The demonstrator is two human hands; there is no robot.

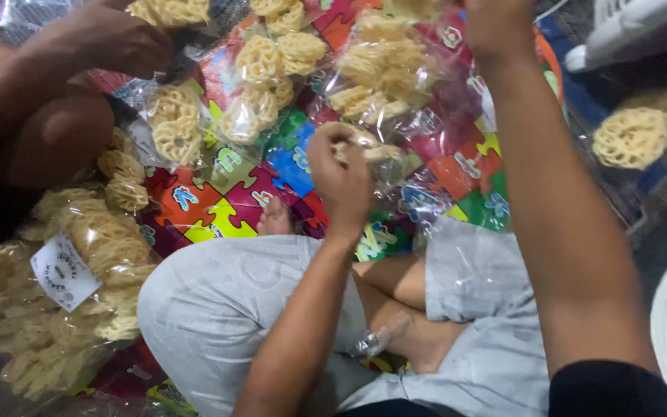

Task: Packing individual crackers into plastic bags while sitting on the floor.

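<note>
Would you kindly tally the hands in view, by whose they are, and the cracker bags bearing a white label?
Wearer's own hands: 2 (left hand, its grip shut on a small cracker bag; right hand)
Co-worker's hand: 1
White-labelled cracker bag: 1
Total: 4
</note>
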